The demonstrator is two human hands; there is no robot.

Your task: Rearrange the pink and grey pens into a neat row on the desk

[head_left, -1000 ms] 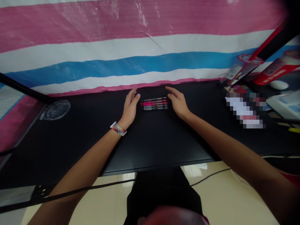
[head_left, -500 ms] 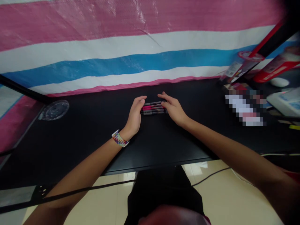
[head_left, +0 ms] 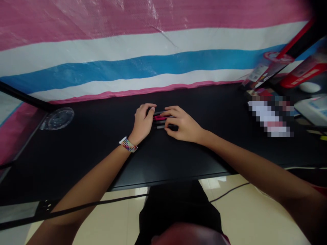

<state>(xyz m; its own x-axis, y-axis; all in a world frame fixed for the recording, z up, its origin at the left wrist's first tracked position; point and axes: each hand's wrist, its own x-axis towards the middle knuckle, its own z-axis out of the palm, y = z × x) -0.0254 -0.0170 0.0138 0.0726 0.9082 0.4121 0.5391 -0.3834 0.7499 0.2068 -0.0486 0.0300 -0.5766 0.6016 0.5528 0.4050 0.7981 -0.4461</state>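
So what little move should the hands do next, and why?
Maybe gently close the right hand's thumb and fingers around the pens: they curl over the right-hand part of the bunch, while the left hand sits at the other end, perhaps able to steady it.

black table [head_left: 158, 160] (pens [head_left: 160, 118] on top)

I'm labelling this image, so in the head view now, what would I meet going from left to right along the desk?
Clear round plastic item, left hand, pens, right hand, clear cup, red-banded bottle.
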